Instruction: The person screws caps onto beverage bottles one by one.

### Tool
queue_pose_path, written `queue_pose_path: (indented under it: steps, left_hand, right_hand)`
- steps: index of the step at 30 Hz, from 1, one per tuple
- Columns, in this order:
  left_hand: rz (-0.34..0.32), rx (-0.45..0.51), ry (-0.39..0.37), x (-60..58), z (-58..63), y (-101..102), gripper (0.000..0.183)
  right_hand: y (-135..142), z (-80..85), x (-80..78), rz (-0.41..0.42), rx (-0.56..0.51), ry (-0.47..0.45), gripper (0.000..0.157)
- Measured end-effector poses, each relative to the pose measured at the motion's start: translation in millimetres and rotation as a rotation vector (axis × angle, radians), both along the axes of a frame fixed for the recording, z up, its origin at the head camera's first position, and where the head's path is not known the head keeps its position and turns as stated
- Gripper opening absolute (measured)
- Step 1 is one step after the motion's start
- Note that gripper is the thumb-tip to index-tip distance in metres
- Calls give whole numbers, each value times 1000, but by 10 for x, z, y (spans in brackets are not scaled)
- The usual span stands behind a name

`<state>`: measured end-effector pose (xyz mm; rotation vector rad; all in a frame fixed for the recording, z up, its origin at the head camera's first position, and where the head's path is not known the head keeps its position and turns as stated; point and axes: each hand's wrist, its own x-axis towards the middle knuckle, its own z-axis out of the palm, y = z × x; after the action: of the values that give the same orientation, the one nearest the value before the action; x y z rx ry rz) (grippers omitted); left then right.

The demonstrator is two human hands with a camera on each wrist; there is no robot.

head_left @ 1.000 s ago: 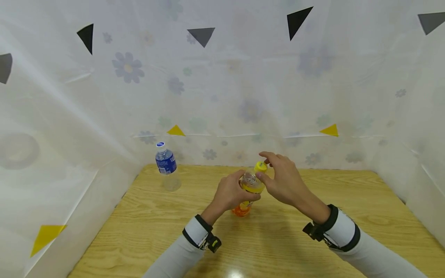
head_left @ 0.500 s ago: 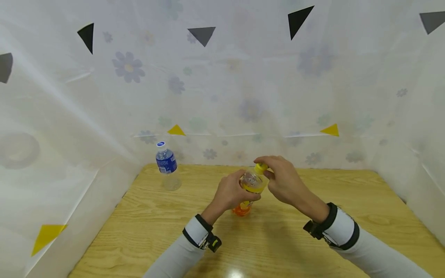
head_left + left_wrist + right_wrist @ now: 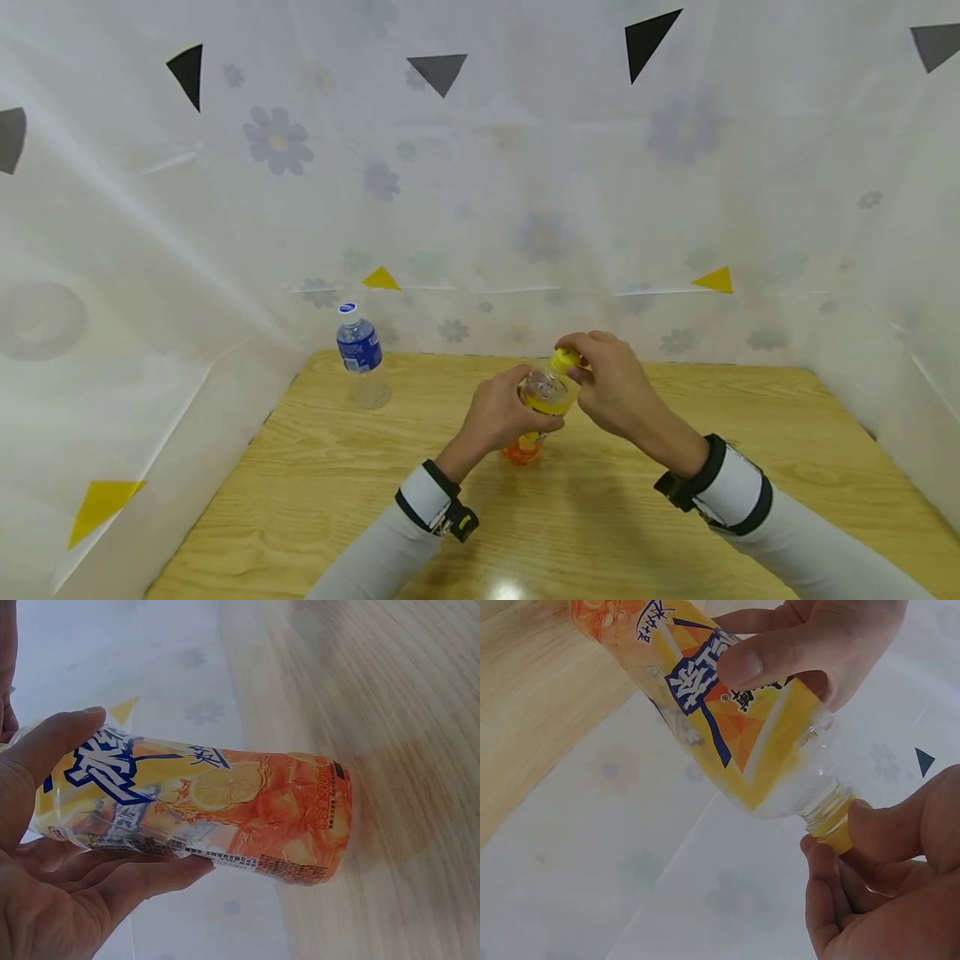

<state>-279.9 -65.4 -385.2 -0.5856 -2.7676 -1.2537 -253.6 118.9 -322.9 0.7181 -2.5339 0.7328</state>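
A clear plastic drink bottle (image 3: pixel 255 810) with a yellow and orange label printed with a lemon slice leans to the right in the head view, low over the table. My left hand (image 3: pixel 497 414) grips it around the middle, thumb on one side and fingers on the other. The yellow cap (image 3: pixel 838 832) sits at the bottle's neck. Thumb and fingers of my right hand (image 3: pixel 617 385) pinch this cap. Whether the cap's thread is loose cannot be seen.
A second clear bottle (image 3: pixel 360 350) with a blue label and white cap stands upright at the table's back left. The wooden table (image 3: pixel 315 500) meets a pale flowered curtain (image 3: pixel 495 208) at its back edge.
My right hand's fingers, spread around the cap a second ago, have closed in on it and then shifted slightly to the right. The left hand keeps its hold on the bottle.
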Motion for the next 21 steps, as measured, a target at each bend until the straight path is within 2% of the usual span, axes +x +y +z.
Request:
queue_pose_path:
  steps: [8,13,17,21]
  left_hand:
    - [10,6,19,4,0,6,63]
    - [12,11,26,2,-22,7,63]
    - [16,19,34,4,-38,17,61]
    - [20,19,38,5,-42,28,58]
  right_hand:
    - [-7,-41,-38,-21,-34,54,15]
    - [-18,-82,-66,-40,-60,85,12]
    - [-24,-109,-86,-41,-68,137,16]
    - [-30,-143,-113,-37,-73,210,27]
